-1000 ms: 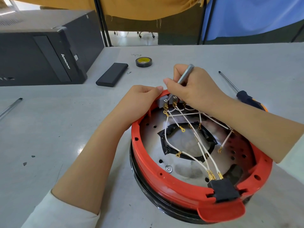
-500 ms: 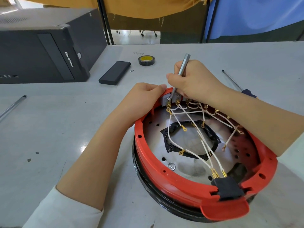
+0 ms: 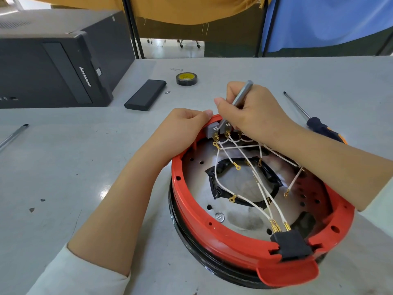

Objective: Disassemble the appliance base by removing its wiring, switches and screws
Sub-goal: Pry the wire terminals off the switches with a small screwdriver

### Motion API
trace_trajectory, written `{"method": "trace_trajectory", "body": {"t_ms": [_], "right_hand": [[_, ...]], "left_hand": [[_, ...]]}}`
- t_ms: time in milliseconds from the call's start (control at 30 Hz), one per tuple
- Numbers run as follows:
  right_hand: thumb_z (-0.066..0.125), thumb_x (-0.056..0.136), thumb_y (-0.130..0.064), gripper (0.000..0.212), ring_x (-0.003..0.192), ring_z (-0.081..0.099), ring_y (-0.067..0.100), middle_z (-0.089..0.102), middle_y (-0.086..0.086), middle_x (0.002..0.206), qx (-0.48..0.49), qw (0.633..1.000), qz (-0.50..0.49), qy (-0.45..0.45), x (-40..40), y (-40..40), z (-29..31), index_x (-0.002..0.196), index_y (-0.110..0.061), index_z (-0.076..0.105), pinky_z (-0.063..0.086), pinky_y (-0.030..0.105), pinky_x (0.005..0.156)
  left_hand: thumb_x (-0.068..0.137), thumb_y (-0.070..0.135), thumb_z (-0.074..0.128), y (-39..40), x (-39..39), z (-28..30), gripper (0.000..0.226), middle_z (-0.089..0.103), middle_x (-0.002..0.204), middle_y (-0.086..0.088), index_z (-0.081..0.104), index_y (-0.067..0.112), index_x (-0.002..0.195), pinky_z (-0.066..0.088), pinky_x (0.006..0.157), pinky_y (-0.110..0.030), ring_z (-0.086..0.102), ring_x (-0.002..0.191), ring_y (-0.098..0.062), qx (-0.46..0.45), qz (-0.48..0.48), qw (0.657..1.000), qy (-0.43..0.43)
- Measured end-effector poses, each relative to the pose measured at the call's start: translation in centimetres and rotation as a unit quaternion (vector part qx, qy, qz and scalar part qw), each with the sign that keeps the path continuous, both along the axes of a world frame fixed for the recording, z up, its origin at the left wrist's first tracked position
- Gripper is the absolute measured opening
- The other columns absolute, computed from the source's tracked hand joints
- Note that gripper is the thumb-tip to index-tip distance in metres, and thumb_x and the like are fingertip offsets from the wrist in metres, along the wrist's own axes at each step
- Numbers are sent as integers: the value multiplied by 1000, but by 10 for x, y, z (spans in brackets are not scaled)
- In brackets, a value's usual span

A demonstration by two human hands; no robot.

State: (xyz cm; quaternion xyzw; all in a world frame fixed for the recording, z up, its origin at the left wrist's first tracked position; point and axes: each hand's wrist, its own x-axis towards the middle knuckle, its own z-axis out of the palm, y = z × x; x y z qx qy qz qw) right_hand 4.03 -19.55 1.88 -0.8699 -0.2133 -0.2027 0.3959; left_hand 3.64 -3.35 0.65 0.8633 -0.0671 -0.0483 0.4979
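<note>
A round red appliance base (image 3: 223, 231) lies upside down on the grey table, with a black ring under it. White wires (image 3: 217, 173) with gold terminals run from a black connector block (image 3: 292, 244) at the near rim to grey switches (image 3: 212, 129) at the far rim. My left hand (image 3: 182, 128) grips the far rim beside the switches. My right hand (image 3: 253, 116) holds a thin grey metal tool (image 3: 242, 91), its tip down at the switch terminals. One screw (image 3: 219, 217) sits in the metal plate.
A black computer case (image 3: 53, 69) stands at the far left. A black flat box (image 3: 145, 94), a tape roll (image 3: 186, 78) and a small loose screw (image 3: 167, 92) lie behind the base. A screwdriver (image 3: 314, 122) lies at the right, a pen-like rod (image 3: 12, 135) at the left.
My right hand has tilted the grey tool a little and kept its tip at the switches. The left hand stays on the rim. The view has shifted slightly.
</note>
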Motion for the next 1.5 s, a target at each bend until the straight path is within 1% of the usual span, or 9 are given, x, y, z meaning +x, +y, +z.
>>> {"method": "trace_trajectory", "body": {"t_ms": [133,200,300,467,667,767,1000,1167,1500], "right_hand": [[61,89,-23,33,57,52,24,55,20,59,9,1000,0,16,1,0,1,63,-11,45,41,29,55],[62,88,-21,35,53,49,20,51,12,53,11,1000,0,5,0,0,0,60,-16,41,38,22,52],[63,87,-19,40,49,42,9,42,-2,49,4,1000,3,-4,-3,3,-1,58,-23,36,31,11,47],[59,88,-16,37,41,42,8,41,3,50,30,997,4,72,5,4,4,58,-15,37,38,24,48],[55,86,-9,36,29,38,5,41,-5,33,16,987,17,157,15,7,14,55,-13,38,33,14,37],[54,88,-10,35,29,39,5,41,-4,37,15,988,14,152,14,8,14,57,-13,38,33,12,37],[60,89,-24,32,31,43,6,52,2,47,-9,990,19,142,0,-3,17,64,-14,44,36,14,37],[59,91,-26,33,32,43,6,52,1,47,26,993,-7,112,-8,-4,6,64,-15,42,34,14,39],[53,86,-12,31,25,37,14,47,-1,37,47,980,3,191,2,2,11,58,-12,39,35,20,38]], "left_hand": [[93,48,46,0,1,0,52,59,78,-15,64,-1,96,36,60,-24,47,64,-14,9,0,1000,-10],[93,48,46,-1,0,0,53,58,73,-19,63,-2,96,35,53,-21,45,57,-14,14,4,1000,-14],[93,48,46,-1,0,0,53,62,80,-29,64,-1,97,37,55,-22,46,57,-16,13,3,1000,-16],[94,46,46,-1,1,0,52,52,67,-13,63,-3,91,31,43,-19,41,52,-13,26,-1,999,-24],[94,48,45,-1,1,0,52,63,87,-28,64,-1,94,35,59,-26,46,62,-16,25,-3,999,-20],[94,47,46,-1,0,1,52,64,91,-29,64,-2,93,35,59,-26,48,63,-16,21,-1,1000,-18],[94,47,46,-2,2,0,53,52,73,-12,63,-3,89,34,61,-25,43,61,-16,10,-12,1000,-3],[94,47,46,-2,2,0,51,53,77,-9,65,0,86,36,67,-28,46,66,-16,-3,-18,1000,1],[93,48,46,-2,1,-1,53,51,77,-6,64,-1,91,33,65,-27,43,67,-15,9,-7,1000,-3]]}}
